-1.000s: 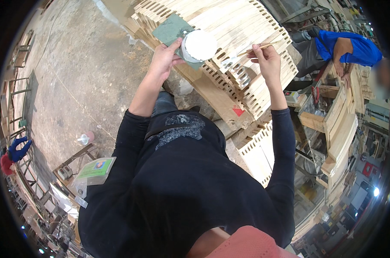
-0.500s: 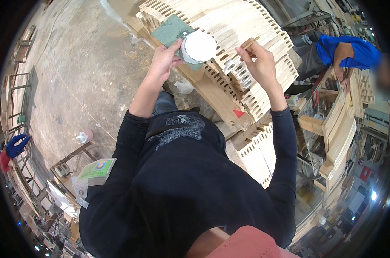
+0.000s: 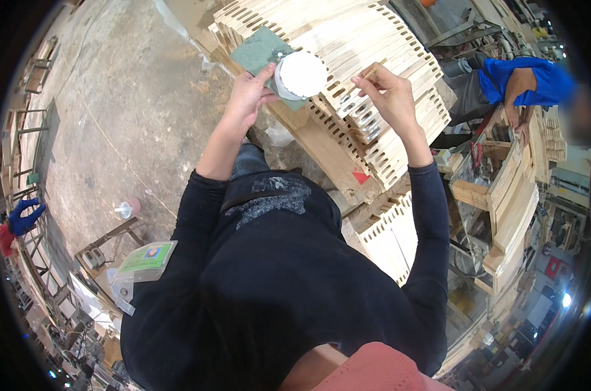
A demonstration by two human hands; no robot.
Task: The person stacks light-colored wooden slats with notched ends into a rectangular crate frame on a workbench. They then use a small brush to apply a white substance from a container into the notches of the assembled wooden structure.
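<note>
My left hand [image 3: 248, 98] grips a round white tub [image 3: 301, 75] by its side, thumb against the rim; white matter fills its top. Just behind the tub, a flat green sheet [image 3: 253, 51] rests at the left edge of the stacked wooden slats [image 3: 347, 34]. Between the thumb and fingers of my right hand [image 3: 394, 98] is a thin wooden stick [image 3: 377, 67]. Its lower end is over the slat ends, where rows of oval slots [image 3: 367, 124] show, some with white smears. Whether the stick touches a slot I cannot tell.
The slat stack sits on a wooden board [image 3: 308, 133] bearing a red triangle [image 3: 360, 177]. More slotted slats [image 3: 390, 238] lie below my right forearm. At right, a person in blue [image 3: 523, 81] works by wooden frames [image 3: 471, 189]. A pink cup [image 3: 129, 208] stands at left.
My right hand has shifted slightly left and down with the stick. The left hand and tub have barely moved.
</note>
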